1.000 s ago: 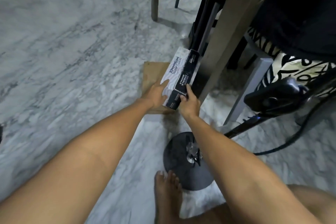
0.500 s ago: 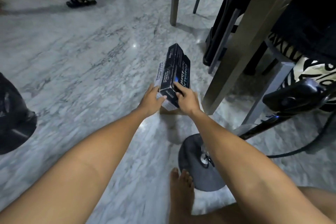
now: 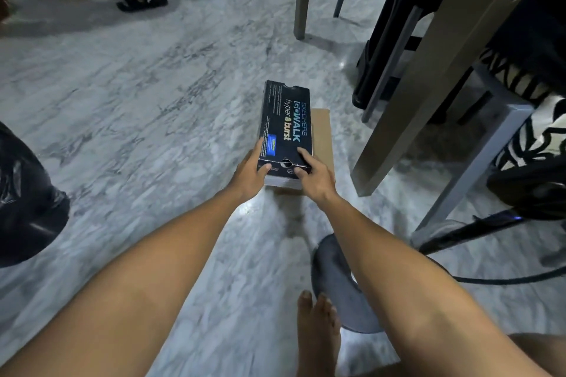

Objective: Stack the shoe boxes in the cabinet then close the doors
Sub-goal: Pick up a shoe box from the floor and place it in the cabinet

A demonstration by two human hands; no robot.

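We are gripping the black box [image 3: 284, 128] at its near end, with the left hand [image 3: 249, 174] clamped on the left edge and the right hand [image 3: 315, 176] clamped on the right corner. The black box is lying lengthwise over a brown box [image 3: 321, 138] on the marble floor [image 3: 137, 95], left of a table leg [image 3: 413, 95].

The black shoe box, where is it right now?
In the head view, the black shoe box sits mid-frame, held at its near end by both hands, over a brown cardboard box, left of the table leg.
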